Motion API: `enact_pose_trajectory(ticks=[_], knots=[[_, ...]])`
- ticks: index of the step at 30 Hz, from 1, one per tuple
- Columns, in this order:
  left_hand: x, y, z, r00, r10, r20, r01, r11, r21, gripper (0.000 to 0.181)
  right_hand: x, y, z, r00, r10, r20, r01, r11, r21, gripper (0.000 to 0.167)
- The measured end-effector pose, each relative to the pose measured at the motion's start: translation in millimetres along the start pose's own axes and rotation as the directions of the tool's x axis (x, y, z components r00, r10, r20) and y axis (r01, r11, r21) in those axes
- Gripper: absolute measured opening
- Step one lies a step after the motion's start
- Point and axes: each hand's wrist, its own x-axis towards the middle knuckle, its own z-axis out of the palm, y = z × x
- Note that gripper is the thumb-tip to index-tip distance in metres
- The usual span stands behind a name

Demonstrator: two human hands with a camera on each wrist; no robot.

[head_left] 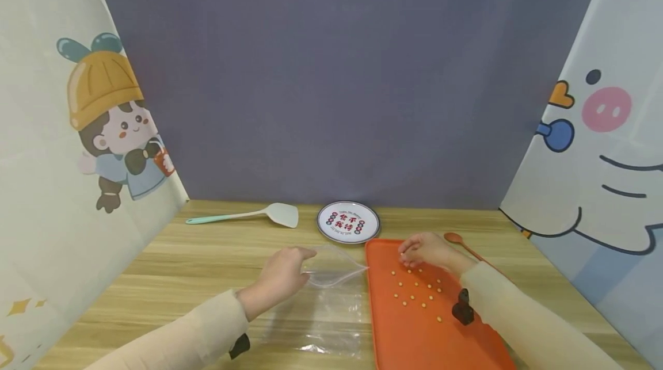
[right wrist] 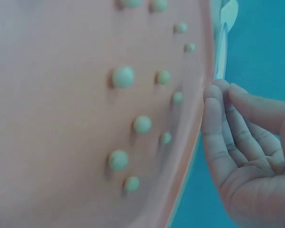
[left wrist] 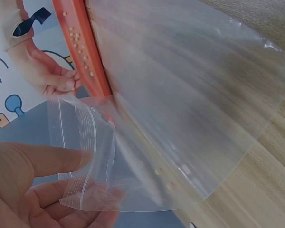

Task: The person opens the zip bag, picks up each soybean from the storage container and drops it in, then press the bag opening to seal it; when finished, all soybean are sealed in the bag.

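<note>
The left hand (head_left: 282, 278) pinches one side of the mouth of a clear zip bag (head_left: 331, 318), which lies toward the front on the table. The mouth gapes, and two small yellow beans (left wrist: 158, 171) show through the film in the left wrist view. Over the back of an orange tray (head_left: 409, 335), the right hand (head_left: 427, 252) brings thumb and fingertips together on a small pale bean (head_left: 403, 254), mostly covered by the fingers. Several round yellow beans (right wrist: 142, 124) lie scattered on the tray below that hand.
Behind the bag stands a white plate (head_left: 348, 222) with red lettering. A white spatula (head_left: 282, 214) with a green handle lies at the back left. An orange spoon (head_left: 454, 237) lies at the tray's right, partly behind the right arm. Printed walls border both sides.
</note>
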Motion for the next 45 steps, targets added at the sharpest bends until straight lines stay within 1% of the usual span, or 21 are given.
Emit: enact_pose_trajectory(ticks=[5, 8, 12, 18, 21, 25, 29, 32, 38, 42, 45], knots=[[-0.5, -1.0, 0.2, 1.000, 0.001, -0.003, -0.001, 1.000, 0.004, 0.044, -1.3, -10, 4, 0.999, -0.032, -0.001, 0.032, 0.999, 0.023, 0.028], [-0.6, -1.6, 0.5, 1.000, 0.003, -0.002, -0.003, 1.000, 0.003, 0.044, -2.6, -20, 9, 0.997, -0.074, 0.001, 0.074, 0.997, 0.014, 0.031], [-0.7, -2.1, 0.9, 1.000, 0.005, 0.002, -0.005, 1.000, -0.001, 0.044, -3.4, -34, 18, 0.991, -0.134, 0.003, 0.134, 0.991, 0.004, 0.030], [-0.7, -2.4, 1.0, 1.000, -0.001, 0.009, 0.001, 1.000, -0.003, 0.044, -5.3, -57, 38, 0.982, -0.187, 0.026, 0.186, 0.982, 0.040, 0.023], [-0.2, -2.9, 1.1, 1.000, -0.005, 0.010, 0.005, 1.000, -0.001, 0.044, -5.1, -68, 49, 0.972, -0.227, 0.056, 0.223, 0.973, 0.062, 0.024], [0.7, -4.0, 1.8, 1.000, -0.002, 0.010, 0.002, 1.000, 0.004, 0.044, -3.6, -81, 62, 0.963, -0.255, 0.089, 0.247, 0.964, 0.095, 0.026], [1.5, -5.5, 2.4, 1.000, 0.005, 0.006, -0.005, 1.000, 0.007, 0.044, -0.7, -92, 72, 0.954, -0.286, 0.091, 0.282, 0.958, 0.057, 0.021], [1.9, -6.1, 1.9, 1.000, 0.005, 0.006, -0.005, 1.000, 0.007, 0.045, 2.7, -98, 78, 0.950, -0.302, 0.083, 0.301, 0.953, 0.018, 0.016], [2.5, -5.6, 0.3, 1.000, -0.011, 0.028, 0.011, 1.000, -0.026, 0.046, 7.5, -103, 86, 0.948, -0.310, 0.074, 0.314, 0.948, -0.053, 0.017], [2.2, -4.9, -0.3, 0.999, -0.031, 0.036, 0.033, 0.999, -0.042, 0.045, 9.1, -103, 89, 0.951, -0.302, 0.067, 0.306, 0.950, -0.065, 0.018], [1.7, -4.5, -0.9, 0.999, -0.030, 0.033, 0.031, 0.999, -0.037, 0.045, 9.1, -102, 87, 0.954, -0.297, 0.048, 0.299, 0.953, -0.048, 0.017]])
